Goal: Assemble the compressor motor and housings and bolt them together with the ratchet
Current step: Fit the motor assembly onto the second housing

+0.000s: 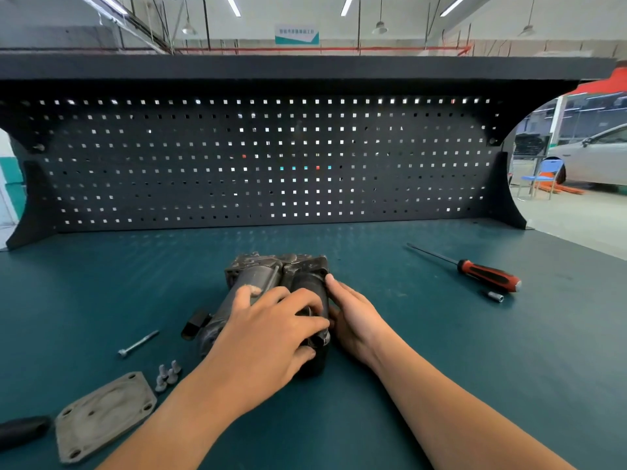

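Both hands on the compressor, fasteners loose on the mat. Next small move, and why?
Likely push the dark housing fully home against the end casting before touching any bolt. The left hand grips the housing from above and the right hand presses flat on its side, so it looks mid-fit. The long bolt, short bolts and cover plate lie loose on the mat.

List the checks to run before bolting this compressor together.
1. Black cylindrical housing steadied: ok; left hand grips it, right hand presses its side.
2. Housing seated on grey metal compressor body: cannot tell, hands cover the joint.
3. Long silver bolt fitted: not ok, loose on the green bench.
4. Small silver socket at hand: ok.
5. Black handle is the ratchet: cannot tell.
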